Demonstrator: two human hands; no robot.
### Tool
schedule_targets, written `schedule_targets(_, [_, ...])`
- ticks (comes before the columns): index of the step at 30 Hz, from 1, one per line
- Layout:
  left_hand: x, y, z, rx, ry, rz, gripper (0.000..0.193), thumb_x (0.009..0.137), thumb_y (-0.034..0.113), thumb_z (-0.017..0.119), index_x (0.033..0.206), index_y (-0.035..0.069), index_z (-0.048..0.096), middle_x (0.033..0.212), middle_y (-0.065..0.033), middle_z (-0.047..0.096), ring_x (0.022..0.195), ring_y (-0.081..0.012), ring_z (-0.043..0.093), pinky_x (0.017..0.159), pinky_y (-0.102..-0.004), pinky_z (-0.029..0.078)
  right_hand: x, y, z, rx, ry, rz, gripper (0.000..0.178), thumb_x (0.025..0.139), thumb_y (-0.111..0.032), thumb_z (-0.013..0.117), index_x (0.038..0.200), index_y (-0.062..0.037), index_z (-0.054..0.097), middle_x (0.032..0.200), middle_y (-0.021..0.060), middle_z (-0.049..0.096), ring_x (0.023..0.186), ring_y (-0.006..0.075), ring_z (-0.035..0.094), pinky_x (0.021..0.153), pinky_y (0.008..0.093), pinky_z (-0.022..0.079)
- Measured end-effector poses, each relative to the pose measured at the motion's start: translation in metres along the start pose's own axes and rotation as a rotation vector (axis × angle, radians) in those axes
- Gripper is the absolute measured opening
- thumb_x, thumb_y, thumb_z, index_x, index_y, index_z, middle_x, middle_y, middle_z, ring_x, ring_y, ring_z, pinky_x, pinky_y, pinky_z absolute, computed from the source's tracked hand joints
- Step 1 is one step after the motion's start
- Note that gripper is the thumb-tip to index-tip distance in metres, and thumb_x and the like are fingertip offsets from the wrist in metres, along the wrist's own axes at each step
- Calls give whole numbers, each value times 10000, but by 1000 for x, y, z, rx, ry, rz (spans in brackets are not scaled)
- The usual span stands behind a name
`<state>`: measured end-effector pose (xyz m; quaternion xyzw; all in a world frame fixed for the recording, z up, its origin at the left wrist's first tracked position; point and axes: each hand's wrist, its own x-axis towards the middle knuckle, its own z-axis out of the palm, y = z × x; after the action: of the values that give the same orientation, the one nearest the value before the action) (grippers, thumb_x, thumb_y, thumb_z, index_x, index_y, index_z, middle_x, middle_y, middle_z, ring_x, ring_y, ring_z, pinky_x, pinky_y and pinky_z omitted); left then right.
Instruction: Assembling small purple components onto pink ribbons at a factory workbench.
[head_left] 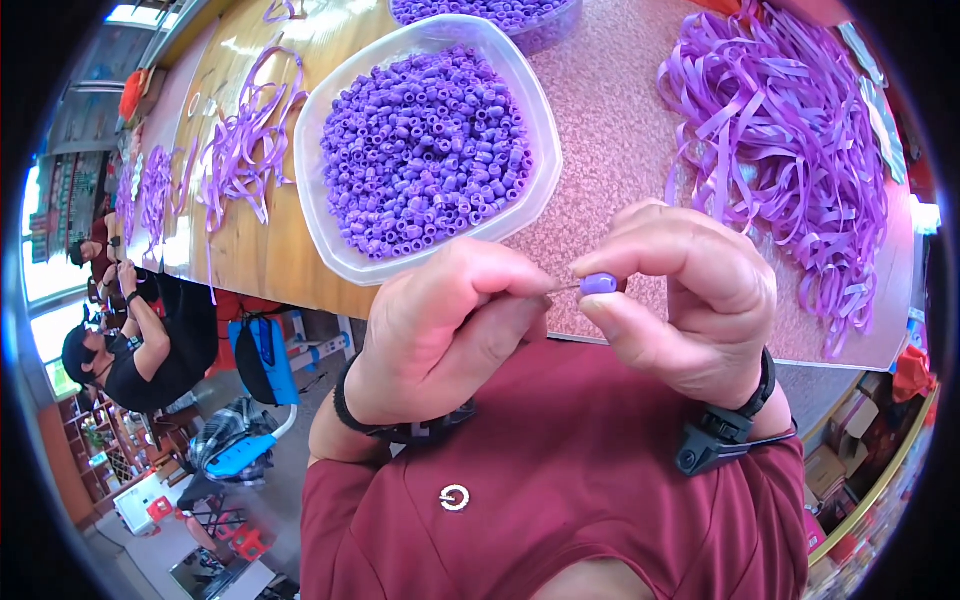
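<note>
In front of my chest my left hand (pixel 440 335) is closed, pinching a thin needle-like piece (pixel 567 289) between thumb and forefinger. Its far end meets a small purple bead (pixel 598 285); I cannot tell how far it goes in. Thumb and forefinger of my right hand (pixel 695 290) grip that bead. Just beyond my left hand stands a clear plastic tub (pixel 311 200), heaped with small purple beads (pixel 430 150) that have open ends. A large tangle of purple ribbons (pixel 775 160) lies on the table beyond my right hand.
A second tub (pixel 545 35) of purple beads stands at the table's far edge. More ribbon strips (pixel 250 140) lie on the wooden surface (pixel 330 60) at left. Two people sit farther along, one in black (pixel 150 345). A blue chair (pixel 262 360) is at left.
</note>
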<state>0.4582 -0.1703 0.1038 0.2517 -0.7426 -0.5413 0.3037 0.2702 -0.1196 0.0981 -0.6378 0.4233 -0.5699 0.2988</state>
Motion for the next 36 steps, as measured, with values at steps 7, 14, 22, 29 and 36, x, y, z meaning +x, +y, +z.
schedule_targets(7, [2, -2, 1, -229, -63, -156, 129, 825, -38, 540, 949, 0, 547, 801, -82, 579, 663, -137, 587, 584, -248, 450, 0, 4, -4, -172, -2, -144, 198, 610, 26, 694, 795, 2, 628, 693, 81, 603, 580, 207, 566, 549, 305, 440])
schedule_targets(14, [12, -3, 5, 95, -144, 62, 121, 821, -16, 562, 940, 6, 562, 759, -87, 583, 651, -157, 591, 570, -262, 452, -5, 10, -13, -108, 10, -116, 196, 603, 19, 701, 783, 1, 626, 685, 77, 606, 565, 206, 573, 532, 308, 439])
schedule_targets(22, [29, 12, 14, 205, -97, 94, 80, 838, -43, 513, 917, -32, 526, 779, -111, 574, 642, -110, 549, 558, -210, 428, -8, 4, -18, 768, 126, 535, 121, 786, -72, 582, 866, 18, 596, 741, 115, 597, 617, 130, 552, 552, 239, 446])
schedule_targets(29, [50, 22, 10, 339, -76, 345, 166, 760, -86, 556, 920, -44, 571, 800, -113, 574, 675, -139, 515, 573, -219, 401, 0, 20, -25, 1253, 31, 522, 241, 908, -304, 465, 930, -74, 534, 642, -28, 450, 483, 64, 388, 617, 262, 367])
schedule_targets(36, [52, 24, 19, 292, 52, 387, 172, 720, -105, 587, 880, -44, 603, 765, -114, 576, 658, -174, 541, 581, -241, 419, -3, 21, -21, 1304, 0, 551, 250, 923, -330, 436, 931, -90, 505, 675, -36, 470, 492, 54, 401, 641, 256, 367])
